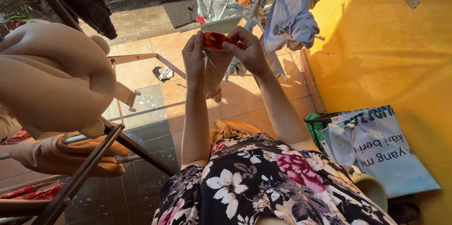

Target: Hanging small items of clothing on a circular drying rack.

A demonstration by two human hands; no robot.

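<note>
My left hand [194, 55] and my right hand [248, 50] are raised together in front of me. Both pinch a small red piece [215, 40], like a clip or a scrap of cloth, against a tan garment [214, 76] that hangs down between my forearms. Just above my fingers runs a pale rail of a drying rack [221, 23]. Pale blue and white clothes [289, 15] hang from the rack to the right of my right hand. What exactly the red piece is, I cannot tell.
A large beige garment [52, 79] drapes over a dark metal rack [84, 168] at the left. A yellow wall [391, 55] rises on the right, with a light blue printed bag [376, 147] at its foot. A small cloth [162, 73] lies on the orange tiles.
</note>
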